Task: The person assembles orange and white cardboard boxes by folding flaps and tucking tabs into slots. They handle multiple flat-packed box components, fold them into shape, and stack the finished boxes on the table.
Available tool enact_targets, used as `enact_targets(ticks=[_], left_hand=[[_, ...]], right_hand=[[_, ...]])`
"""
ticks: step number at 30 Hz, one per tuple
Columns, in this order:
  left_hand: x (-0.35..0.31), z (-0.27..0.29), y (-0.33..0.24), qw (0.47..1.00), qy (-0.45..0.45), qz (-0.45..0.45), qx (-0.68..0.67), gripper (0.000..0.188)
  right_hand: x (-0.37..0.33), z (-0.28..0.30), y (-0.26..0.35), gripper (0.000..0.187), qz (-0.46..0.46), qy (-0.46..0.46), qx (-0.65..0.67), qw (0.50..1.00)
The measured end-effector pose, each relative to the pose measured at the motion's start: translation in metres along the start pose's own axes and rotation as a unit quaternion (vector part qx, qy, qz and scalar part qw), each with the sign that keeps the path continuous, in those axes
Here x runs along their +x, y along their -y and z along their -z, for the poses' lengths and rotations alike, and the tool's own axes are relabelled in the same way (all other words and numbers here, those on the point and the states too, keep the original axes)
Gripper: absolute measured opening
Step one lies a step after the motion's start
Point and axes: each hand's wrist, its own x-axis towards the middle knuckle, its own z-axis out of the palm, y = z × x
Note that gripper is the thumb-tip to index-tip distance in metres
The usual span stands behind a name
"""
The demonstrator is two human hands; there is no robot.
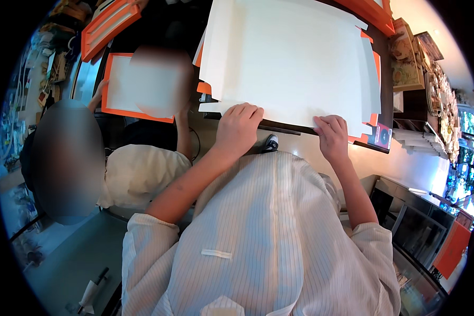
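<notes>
Pressing down on the near edge of a stack of large cream paper sheets [295, 58], which is lying on the dark worktable [385, 100] straight ahead, the person is working with both hands at once: the left hand [238, 129] is resting on the lower left part of the edge with fingers curled, holding nothing I can make out, and the right hand [332, 136] is pinching the sheet edge between narrowed fingers. Doing this well probably means keeping both hands level, so the top sheet is staying square to the ones beneath, whose orange card corners [364, 138] are poking out unevenly at the sides. Just to the left, another person's hand [97, 96] is holding an orange-bordered white board [122, 87] and crowding that side of the table. More orange boards [108, 23] are leaning beyond it, and shelves of small picture boxes [408, 63] are lining the right.
</notes>
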Motion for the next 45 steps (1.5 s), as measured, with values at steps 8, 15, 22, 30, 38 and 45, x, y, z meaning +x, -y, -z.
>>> enact_targets(ticks=[8, 15, 22, 30, 38, 45], left_hand=[[0.040, 0.017, 0.002, 0.987, 0.121, 0.101, -0.036, 0.005], [0.064, 0.004, 0.017, 0.985, 0.125, 0.113, -0.033, 0.004], [0.061, -0.010, 0.015, 0.995, 0.074, 0.068, -0.010, 0.042], [0.085, -0.082, -0.013, 0.994, -0.005, 0.112, 0.014, 0.060], [0.060, -0.054, 0.041, 0.977, -0.020, 0.137, 0.164, 0.065], [0.070, -0.061, 0.012, 0.990, 0.012, 0.063, 0.127, 0.046]], right_hand=[[0.024, -0.001, -0.015, 0.012, -0.020, 0.002, -0.003, 1.000], [0.059, 0.007, -0.043, 0.006, -0.082, 0.110, 0.047, 0.989], [0.086, -0.001, -0.039, 0.045, -0.093, 0.123, 0.079, 0.985], [0.080, -0.080, -0.025, 0.065, -0.169, 0.011, -0.056, 0.984], [0.043, -0.043, -0.101, 0.072, -0.225, -0.026, -0.128, 0.965], [0.057, -0.037, -0.070, 0.048, -0.155, -0.093, -0.100, 0.978]])
